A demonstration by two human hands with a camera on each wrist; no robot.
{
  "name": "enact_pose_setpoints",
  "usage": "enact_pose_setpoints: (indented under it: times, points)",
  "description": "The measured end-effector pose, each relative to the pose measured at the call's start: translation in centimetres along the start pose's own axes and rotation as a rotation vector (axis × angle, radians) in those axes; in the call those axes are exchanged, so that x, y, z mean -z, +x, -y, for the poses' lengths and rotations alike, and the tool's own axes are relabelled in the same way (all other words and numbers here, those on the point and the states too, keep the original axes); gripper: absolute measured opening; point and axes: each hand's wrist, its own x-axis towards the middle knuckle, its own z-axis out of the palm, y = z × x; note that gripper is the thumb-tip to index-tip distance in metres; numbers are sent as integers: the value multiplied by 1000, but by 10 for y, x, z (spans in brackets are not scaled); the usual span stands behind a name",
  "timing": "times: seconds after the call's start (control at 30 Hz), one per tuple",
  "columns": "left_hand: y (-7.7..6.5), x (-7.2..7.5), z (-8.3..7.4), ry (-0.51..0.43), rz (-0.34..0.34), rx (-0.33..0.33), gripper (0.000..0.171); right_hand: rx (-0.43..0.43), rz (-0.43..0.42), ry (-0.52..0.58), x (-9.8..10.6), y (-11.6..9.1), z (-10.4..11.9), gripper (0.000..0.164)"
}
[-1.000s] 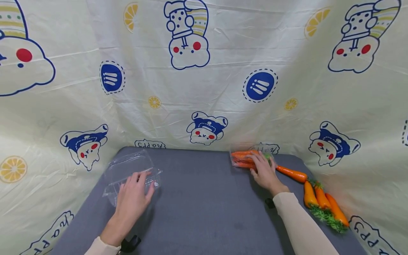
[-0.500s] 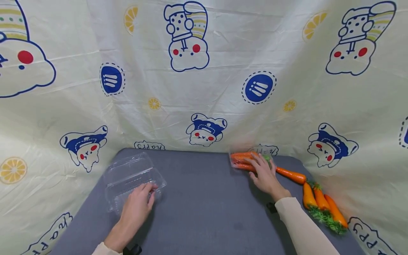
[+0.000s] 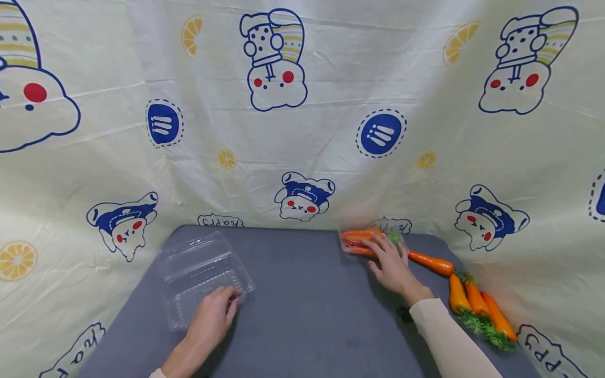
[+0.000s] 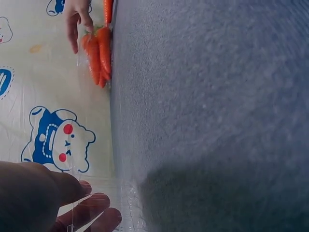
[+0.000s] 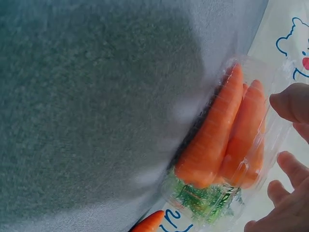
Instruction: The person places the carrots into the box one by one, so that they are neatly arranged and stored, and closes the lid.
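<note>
Both the left hand [image 3: 210, 317] and the see-through box [image 3: 203, 275] have slid closer to the person. That hand's grip is pinched on the box's near right corner; its own wrist view cuts the hand off, and the box's thin edges are hard to see. The right hand [image 3: 394, 270] has its grip spread apart by the carrot box [image 5: 274, 140]; I cannot tell if it touches. Inside the carrot box, at the far edge of the tabletop [image 3: 302, 315], are packed carrots [image 5: 210, 130] and green leaves [image 5: 193, 195]. Some carrots hide behind others, so I cannot count them. One loose carrot [image 3: 431, 263] lies just beside.
</note>
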Motion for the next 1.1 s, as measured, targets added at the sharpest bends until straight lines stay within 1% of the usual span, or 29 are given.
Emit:
enact_pose_setpoints:
  times: [0.13,0.23,0.37,0.5,0.67,0.77,0.87,0.97,1.1]
  points:
    - [2,-1,-5,-27,11,-12,18,6,13,2,1,-1,3,68]
    - [1,-4,-10,-25,20,-21,19,16,22,0,0,-4,9,69]
    - [1,-9,-13,-22,36,-35,20,49,3,-4,0,-10,19,71]
    - [1,-12,-19,-44,71,-46,17,89,-18,3,-3,-16,33,70]
    - [0,-14,-29,-63,120,-45,18,140,-26,53,-7,-22,58,71]
    - [-1,-16,-36,-85,143,-47,19,159,-6,100,-11,-25,73,71]
    - [-2,-19,-45,-121,166,-58,18,164,33,148,-13,-29,88,70]
    - [-3,-22,-53,-150,186,-81,16,162,82,194,-15,-32,102,68]
    - [-3,-27,-63,-165,198,-119,15,153,164,260,-17,-34,118,61]
